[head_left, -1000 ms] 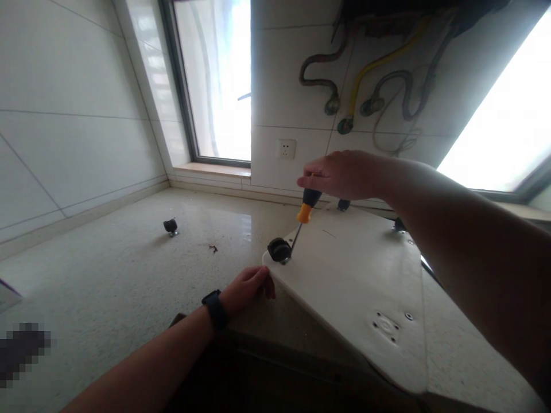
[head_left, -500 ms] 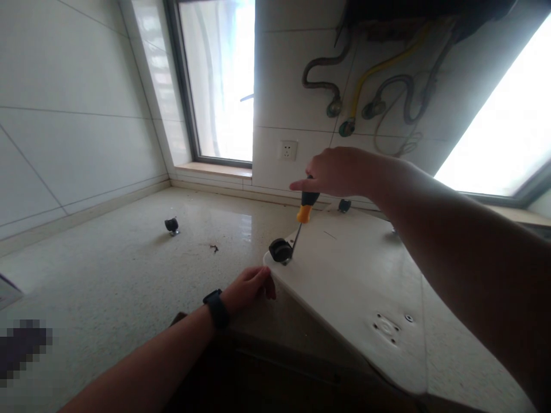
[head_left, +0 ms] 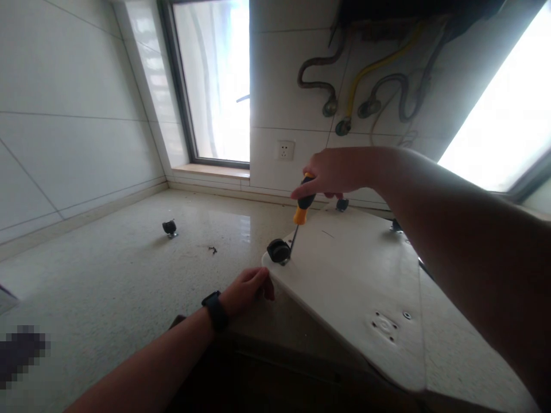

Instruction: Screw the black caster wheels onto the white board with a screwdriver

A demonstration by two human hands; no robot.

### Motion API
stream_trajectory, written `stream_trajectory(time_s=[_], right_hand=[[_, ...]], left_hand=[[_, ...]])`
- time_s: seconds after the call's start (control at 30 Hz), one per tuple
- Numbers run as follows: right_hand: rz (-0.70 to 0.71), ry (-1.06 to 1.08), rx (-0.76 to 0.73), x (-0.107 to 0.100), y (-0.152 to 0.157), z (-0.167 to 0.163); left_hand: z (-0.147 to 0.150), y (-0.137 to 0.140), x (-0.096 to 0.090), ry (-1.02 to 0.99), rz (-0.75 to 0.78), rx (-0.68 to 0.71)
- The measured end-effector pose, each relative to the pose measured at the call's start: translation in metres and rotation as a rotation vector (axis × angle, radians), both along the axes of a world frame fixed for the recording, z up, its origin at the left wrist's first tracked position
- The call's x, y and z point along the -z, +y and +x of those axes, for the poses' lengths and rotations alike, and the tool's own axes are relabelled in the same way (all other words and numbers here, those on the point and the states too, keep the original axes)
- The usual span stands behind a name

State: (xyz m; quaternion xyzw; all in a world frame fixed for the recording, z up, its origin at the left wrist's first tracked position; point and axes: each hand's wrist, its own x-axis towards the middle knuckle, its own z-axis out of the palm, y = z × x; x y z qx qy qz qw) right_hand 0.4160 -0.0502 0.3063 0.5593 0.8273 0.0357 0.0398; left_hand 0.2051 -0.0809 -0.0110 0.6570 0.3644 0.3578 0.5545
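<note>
My right hand (head_left: pixel 329 172) is wrapped round the yellow and black handle of a screwdriver (head_left: pixel 305 201). Its shaft slants down to the base of a black caster wheel (head_left: pixel 279 251) at the near-left corner of a white board (head_left: pixel 344 269). Closed on the edge of that corner is my left hand (head_left: pixel 252 284), thumb on top and fingers curled below. The screw under the tip is too small to make out. Toward the board's near-right end, a bare mounting spot (head_left: pixel 384 326) shows several holes.
A loose caster (head_left: pixel 170 228) and a few dark screws (head_left: pixel 212 250) lie on the speckled countertop (head_left: pixel 142 275). Two more casters, one at the far edge (head_left: pixel 342 205) and one at the right (head_left: pixel 396 225), stand on the board. Hoses (head_left: pixel 359 80) and a socket (head_left: pixel 285 150) are on the wall.
The right hand has turned slightly round the screwdriver handle, and more of its yellow end shows. The view has shifted a little. The left hand stays on the board's corner.
</note>
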Motion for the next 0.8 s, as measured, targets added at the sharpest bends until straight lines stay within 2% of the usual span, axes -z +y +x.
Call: stream_trajectory(time_s=[0.07,0.17,0.3,0.37,0.47,0.57,0.7,0.8], right_hand=[[0.072,-0.054,0.04,0.003,0.002,-0.005],[0.136,-0.037,-0.021,0.006,0.006,-0.006],[-0.027,0.073,-0.103,0.004,0.008,0.0],[-0.063,0.088,-0.148,0.002,0.007,0.002],[-0.023,0.062,-0.159,0.001,0.006,0.001],[-0.001,-0.008,-0.091,0.003,0.008,-0.003],[0.13,-0.17,-0.091,0.005,0.009,-0.011],[0.02,-0.113,-0.074,0.002,0.005,-0.013]], left_hand=[[0.0,0.0,0.0,0.007,0.004,-0.001],[0.0,0.0,0.0,0.004,0.0,0.007],[0.001,0.0,0.0,-0.012,-0.005,0.013],[0.001,0.0,0.001,-0.017,-0.007,0.012],[0.001,0.001,0.004,-0.02,-0.009,0.009],[0.001,0.001,0.005,-0.017,-0.007,0.005],[0.001,-0.001,0.001,-0.004,0.004,-0.005],[0.001,-0.002,-0.002,0.001,0.007,-0.005]])
